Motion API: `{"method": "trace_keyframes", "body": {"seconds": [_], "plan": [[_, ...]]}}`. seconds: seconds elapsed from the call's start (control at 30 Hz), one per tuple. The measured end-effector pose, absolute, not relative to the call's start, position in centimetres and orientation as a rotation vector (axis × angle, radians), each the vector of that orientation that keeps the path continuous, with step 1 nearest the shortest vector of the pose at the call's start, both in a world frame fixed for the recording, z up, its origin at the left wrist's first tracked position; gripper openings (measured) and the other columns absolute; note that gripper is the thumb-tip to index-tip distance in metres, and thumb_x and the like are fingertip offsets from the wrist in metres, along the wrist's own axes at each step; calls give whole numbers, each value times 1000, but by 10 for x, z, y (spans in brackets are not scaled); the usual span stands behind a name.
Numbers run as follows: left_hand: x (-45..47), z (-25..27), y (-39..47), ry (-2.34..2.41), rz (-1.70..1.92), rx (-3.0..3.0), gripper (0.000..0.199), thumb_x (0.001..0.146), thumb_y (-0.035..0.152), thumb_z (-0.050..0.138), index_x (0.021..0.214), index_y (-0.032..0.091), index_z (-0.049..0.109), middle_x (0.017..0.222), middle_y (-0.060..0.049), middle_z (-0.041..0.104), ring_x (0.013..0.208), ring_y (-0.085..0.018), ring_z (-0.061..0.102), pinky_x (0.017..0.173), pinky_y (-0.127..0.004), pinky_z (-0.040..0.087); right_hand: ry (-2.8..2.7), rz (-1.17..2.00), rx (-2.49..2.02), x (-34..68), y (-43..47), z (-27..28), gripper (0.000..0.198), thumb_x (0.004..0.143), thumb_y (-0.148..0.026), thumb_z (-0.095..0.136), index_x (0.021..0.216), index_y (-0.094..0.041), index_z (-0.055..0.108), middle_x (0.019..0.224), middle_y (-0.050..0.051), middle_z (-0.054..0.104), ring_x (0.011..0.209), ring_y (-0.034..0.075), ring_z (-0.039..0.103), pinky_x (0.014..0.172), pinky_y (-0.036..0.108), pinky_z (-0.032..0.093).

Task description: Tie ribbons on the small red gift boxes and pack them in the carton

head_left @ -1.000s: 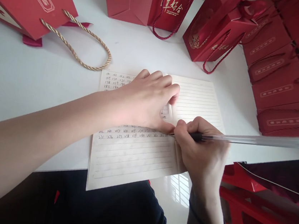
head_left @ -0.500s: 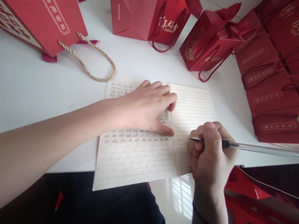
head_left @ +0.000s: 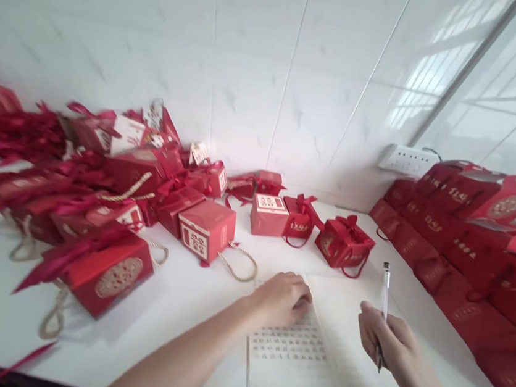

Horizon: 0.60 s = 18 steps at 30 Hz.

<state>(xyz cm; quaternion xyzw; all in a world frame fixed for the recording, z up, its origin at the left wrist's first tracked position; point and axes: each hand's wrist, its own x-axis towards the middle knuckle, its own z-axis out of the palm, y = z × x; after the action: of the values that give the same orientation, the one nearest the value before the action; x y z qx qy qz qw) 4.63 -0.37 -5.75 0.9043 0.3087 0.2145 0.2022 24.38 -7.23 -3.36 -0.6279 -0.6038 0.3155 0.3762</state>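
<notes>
My left hand (head_left: 281,298) rests on the left page of an open lined notebook (head_left: 292,384), its fingers bent and the thumb apart from them. Rows of handwritten numbers show below that hand, blurred at this moment. In my right hand (head_left: 385,338) is a clear-barrelled pen (head_left: 385,289), gripped in closed fingers and standing nearly upright over the right page. Its tip points down, and I cannot tell whether it touches paper. Just beyond the notebook stands a small red gift box (head_left: 344,244) with a bow and cord handle.
Several red gift boxes (head_left: 207,228) with ribbons and rope handles crowd the left of the white table (head_left: 207,312). Stacked red boxes (head_left: 455,259) line the right side. A white power strip (head_left: 408,160) sits against the tiled wall (head_left: 254,62).
The view has tilted up, bringing in the wall and more boxes. The pen has swung from nearly level to nearly upright in my right hand. My left hand remains on the notebook.
</notes>
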Motion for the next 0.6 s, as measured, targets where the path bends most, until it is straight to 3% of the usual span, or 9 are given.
{"method": "trace_keyframes", "body": {"seconds": [0.1,0.23,0.33,0.43,0.6], "plan": [[42,-59,-1,926,639,2515,14,79,17,51,86,18,62,91,-6,68,89,-20,60,86,-33,47,-1847,678,-1825,242,-41,-21,50,80,-57,47,51,-22,26,44,-3,31,39,12,35,42,26,28],[37,-52,-4,1108,724,2443,13,81,19,48,83,19,61,90,-6,68,87,-20,60,86,-34,47,-2118,330,-1916,235,-11,-18,36,78,-40,51,53,-22,32,55,2,49,50,17,47,49,28,28],[36,-46,-6,1193,777,2415,14,82,21,47,85,18,61,93,-7,67,85,-20,59,85,-35,48,-2143,162,-1975,226,-7,-17,35,78,-42,53,54,-22,38,62,7,58,60,23,54,53,30,28],[36,-44,-7,1242,752,2413,14,81,20,47,85,18,61,93,-8,66,86,-22,60,84,-37,49,-2089,146,-1861,205,-10,-6,32,84,-42,48,60,-21,42,66,7,61,61,22,56,54,30,32],[33,-47,-6,1191,671,2418,29,85,23,50,113,18,56,114,-12,60,102,-27,56,87,-43,48,-2241,192,-1434,137,-12,22,18,85,-35,52,81,-18,54,86,8,62,73,21,58,64,32,44]]}}
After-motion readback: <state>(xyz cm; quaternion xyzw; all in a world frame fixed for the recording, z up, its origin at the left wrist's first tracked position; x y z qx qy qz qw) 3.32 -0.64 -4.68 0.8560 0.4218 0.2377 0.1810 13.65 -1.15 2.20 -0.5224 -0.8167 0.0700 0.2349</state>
